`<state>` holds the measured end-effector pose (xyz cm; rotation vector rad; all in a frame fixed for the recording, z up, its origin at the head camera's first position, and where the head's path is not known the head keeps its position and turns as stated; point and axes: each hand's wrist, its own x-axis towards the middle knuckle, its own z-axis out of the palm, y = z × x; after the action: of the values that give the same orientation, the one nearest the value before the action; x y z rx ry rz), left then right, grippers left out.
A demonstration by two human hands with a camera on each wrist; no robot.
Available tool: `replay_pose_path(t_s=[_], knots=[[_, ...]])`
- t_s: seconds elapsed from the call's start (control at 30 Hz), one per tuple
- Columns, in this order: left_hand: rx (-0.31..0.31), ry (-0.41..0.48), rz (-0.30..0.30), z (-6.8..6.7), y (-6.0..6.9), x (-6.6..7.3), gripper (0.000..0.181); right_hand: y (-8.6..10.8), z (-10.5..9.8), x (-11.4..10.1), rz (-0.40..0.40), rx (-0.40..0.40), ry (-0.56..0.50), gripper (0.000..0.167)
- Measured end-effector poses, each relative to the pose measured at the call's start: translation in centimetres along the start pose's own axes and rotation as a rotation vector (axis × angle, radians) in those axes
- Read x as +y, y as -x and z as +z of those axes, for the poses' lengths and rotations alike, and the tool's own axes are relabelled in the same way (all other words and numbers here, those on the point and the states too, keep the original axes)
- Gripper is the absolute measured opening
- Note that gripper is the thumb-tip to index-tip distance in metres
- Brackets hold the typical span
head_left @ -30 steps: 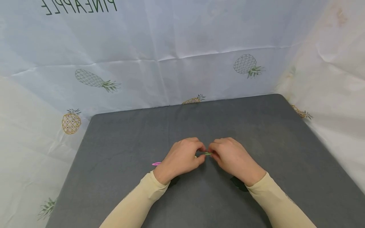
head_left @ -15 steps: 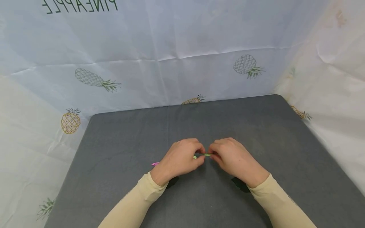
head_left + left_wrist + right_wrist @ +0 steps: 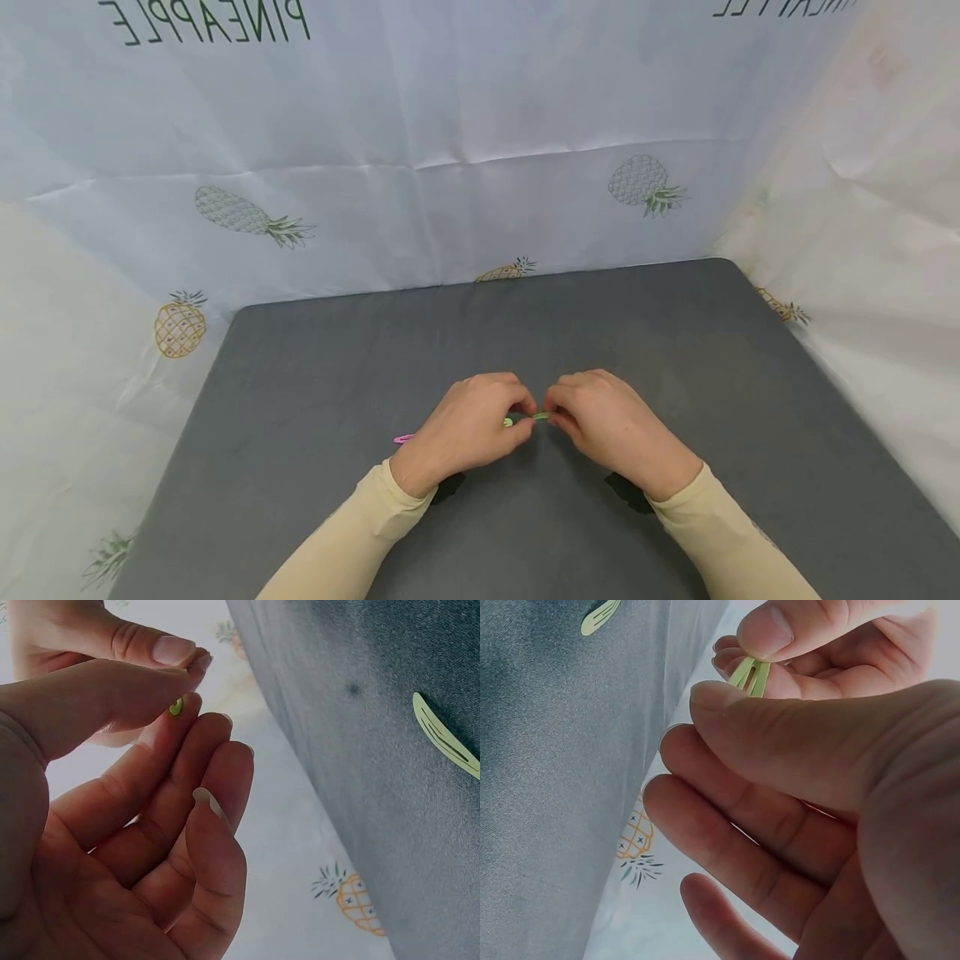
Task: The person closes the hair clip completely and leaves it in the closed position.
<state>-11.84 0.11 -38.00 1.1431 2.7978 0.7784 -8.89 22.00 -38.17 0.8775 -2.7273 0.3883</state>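
Note:
Between both hands is a small green snap hair clip [image 3: 760, 679], mostly hidden by the fingertips. My left hand [image 3: 468, 425] pinches one end between thumb and forefinger. The opposite end is pinched by my right hand [image 3: 611, 425]; in the right wrist view its strips spread apart like a narrow V. Past the left fingers, on the table, lies a pale green hair clip [image 3: 444, 741], only partly showing in the head view. A pink hair clip [image 3: 402, 438] lies to the left, half covered by my left wrist.
A dark grey table [image 3: 337, 358] spreads under the hands. White cloth [image 3: 450, 208] printed with pineapples hangs behind its far edge and along the sides. Dark patches [image 3: 630, 493] show beneath both wrists.
The head view has tilted up slightly, so everything sits a little lower. Both hands keep their pinch on the green hair clip, and its visible part looks narrower from above.

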Motion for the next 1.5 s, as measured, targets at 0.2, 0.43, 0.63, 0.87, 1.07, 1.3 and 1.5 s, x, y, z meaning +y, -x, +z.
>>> replay_pose_path(t_s=[0.2,0.43,0.63,0.87,1.07,1.3,1.5], knots=[[0.000,-0.004,0.004,-0.04,0.17,0.02,0.010,0.07,0.19,-0.14,-0.002,0.006,-0.005,0.023],[0.011,-0.040,0.022,0.00,0.08,-0.08,0.008,-0.05,0.16,-0.10,-0.021,0.018,0.001,0.025],[0.011,-0.059,0.034,0.05,0.18,-0.09,0.006,-0.15,0.18,-0.08,-0.043,0.001,-0.008,0.023],[0.019,-0.078,0.038,-0.03,0.25,-0.09,0.005,-0.21,0.36,0.00,-0.059,0.003,-0.010,0.023],[0.021,-0.071,0.048,-0.09,0.26,-0.12,0.005,-0.14,0.41,0.01,-0.058,0.014,-0.017,0.022],[0.019,-0.075,0.049,-0.07,0.23,-0.12,0.006,-0.11,0.58,0.00,-0.065,0.025,-0.006,0.025],[0.014,-0.077,0.052,-0.05,0.21,-0.11,0.007,-0.15,0.66,0.07,-0.073,0.030,0.004,0.028]])
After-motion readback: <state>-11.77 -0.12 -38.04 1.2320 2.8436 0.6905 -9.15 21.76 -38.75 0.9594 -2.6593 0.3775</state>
